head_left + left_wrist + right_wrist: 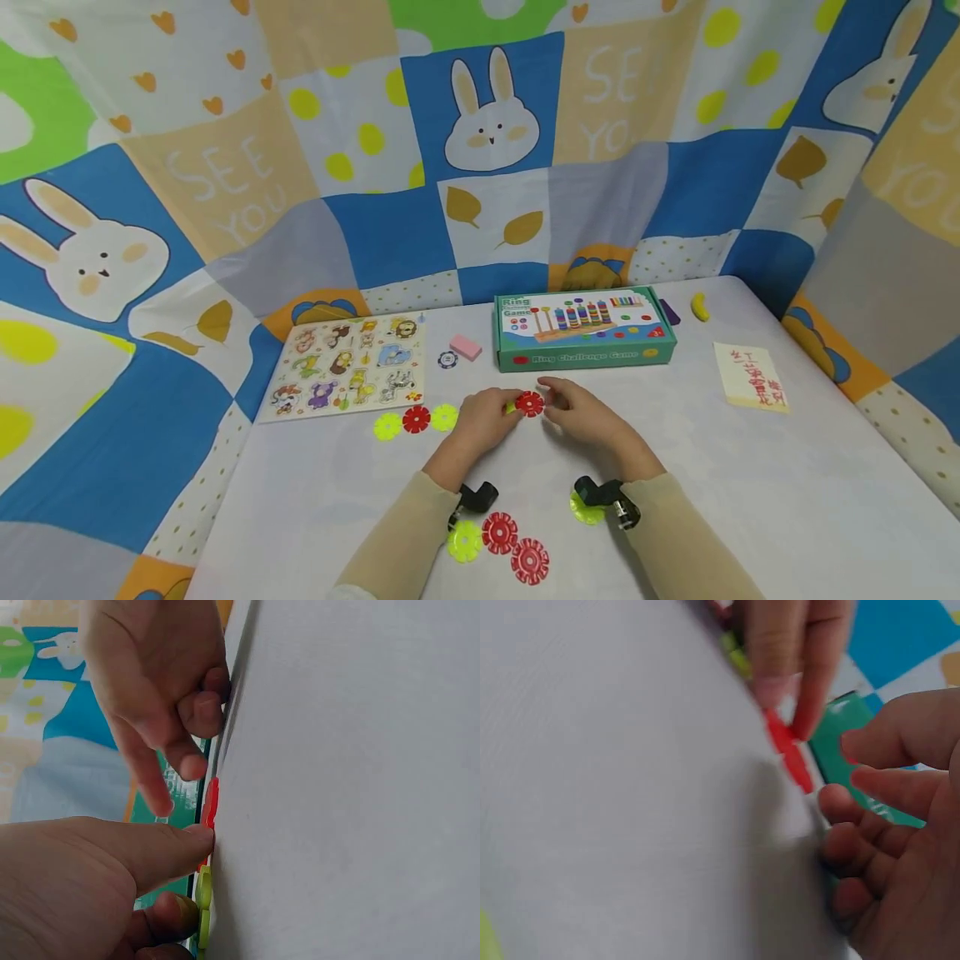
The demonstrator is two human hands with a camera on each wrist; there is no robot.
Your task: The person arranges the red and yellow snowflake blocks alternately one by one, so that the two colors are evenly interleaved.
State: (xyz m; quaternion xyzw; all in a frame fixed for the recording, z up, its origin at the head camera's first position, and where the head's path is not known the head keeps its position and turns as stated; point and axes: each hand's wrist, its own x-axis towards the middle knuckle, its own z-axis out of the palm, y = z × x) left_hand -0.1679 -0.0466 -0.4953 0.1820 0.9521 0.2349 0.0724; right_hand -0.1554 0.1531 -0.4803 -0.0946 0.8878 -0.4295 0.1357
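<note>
A row of flat notched plastic discs runs across the white table in the head view: a yellow-green disc (387, 426), a red disc (416, 419) and another yellow-green disc (444, 417), then some partly covered by my left hand (485, 419). At the row's right end, the thumb and a finger of that hand pinch a red disc (529, 404), seen edge-on in the left wrist view. My right hand (585, 411) is just right of this disc, holding nothing, its fingers loosely bent and parted. Closer to me lie a yellow-green disc (465, 542) and two red discs (530, 561).
Another yellow-green disc (587, 508) lies under my right wrist. Behind stand a green game box (585, 360) and an animal puzzle board (345, 367), with a pink block (466, 347) and a poker chip (447, 360) between. A toy banana (699, 307) and a paper note (751, 377) are at right.
</note>
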